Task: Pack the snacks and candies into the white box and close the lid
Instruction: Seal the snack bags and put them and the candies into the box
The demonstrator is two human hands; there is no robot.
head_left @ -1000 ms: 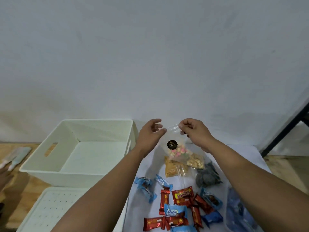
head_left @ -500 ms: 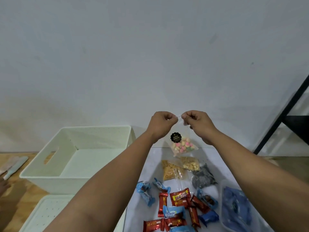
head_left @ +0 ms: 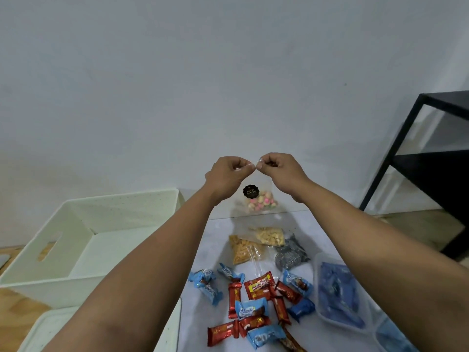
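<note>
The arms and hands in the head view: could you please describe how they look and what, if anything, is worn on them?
Both forearms are bare all the way to the lower frame edge; no sleeve shows. The left hand and the right hand wear no gloves, and no watch, bracelet or ring can be seen on either. No markings show on the arms, and the fingernails are too small to make out.

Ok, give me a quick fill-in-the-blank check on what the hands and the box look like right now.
1. Both hands pinch the top edge of a clear bag of pastel ____.
2. The white box, on the person's left, has nothing in it and its lid is ____.
3. The red and blue wrapped candies lie on the ____, not in the box.

Missing words: candies; off; table
</note>
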